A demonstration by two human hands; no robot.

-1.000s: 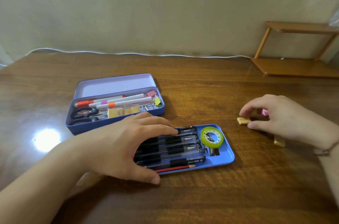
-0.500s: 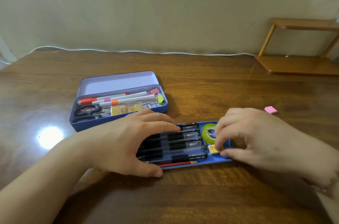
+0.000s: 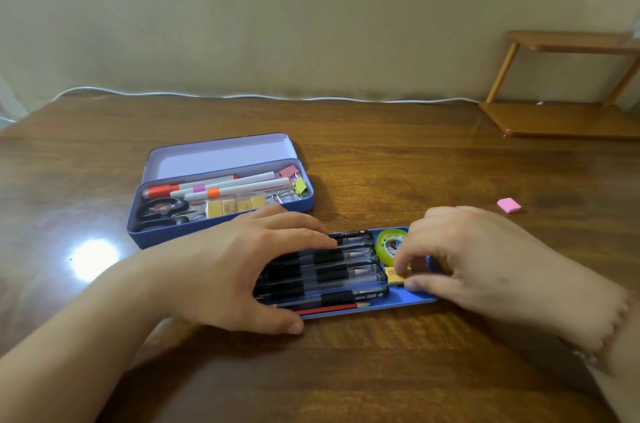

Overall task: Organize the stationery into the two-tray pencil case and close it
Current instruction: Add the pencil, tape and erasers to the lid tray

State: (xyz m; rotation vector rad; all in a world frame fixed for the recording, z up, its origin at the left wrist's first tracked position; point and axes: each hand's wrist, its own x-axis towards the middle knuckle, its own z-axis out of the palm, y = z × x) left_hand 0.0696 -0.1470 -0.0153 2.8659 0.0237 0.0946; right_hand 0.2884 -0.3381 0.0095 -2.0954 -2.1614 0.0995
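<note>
One yellow eraser [image 3: 397, 275] has moved from the table into the blue tray's [image 3: 412, 302] right end beside the tape roll [image 3: 390, 244] — right hand [image 3: 485, 256] still pinching it, left hand [image 3: 242, 266] spread flat over the pens [image 3: 329, 279] — leaving the pink eraser [image 3: 508, 205] still outside the case [image 3: 221, 225].

My left hand [image 3: 242, 270] flat over black pens [image 3: 332, 275] in blue tray [image 3: 408, 303], frame centre. My right hand [image 3: 485, 260] pinches yellow eraser [image 3: 394, 276] beside green tape roll [image 3: 389, 244]. Open case [image 3: 221, 211] behind. Pink eraser [image 3: 508, 205] right, apart.
</note>
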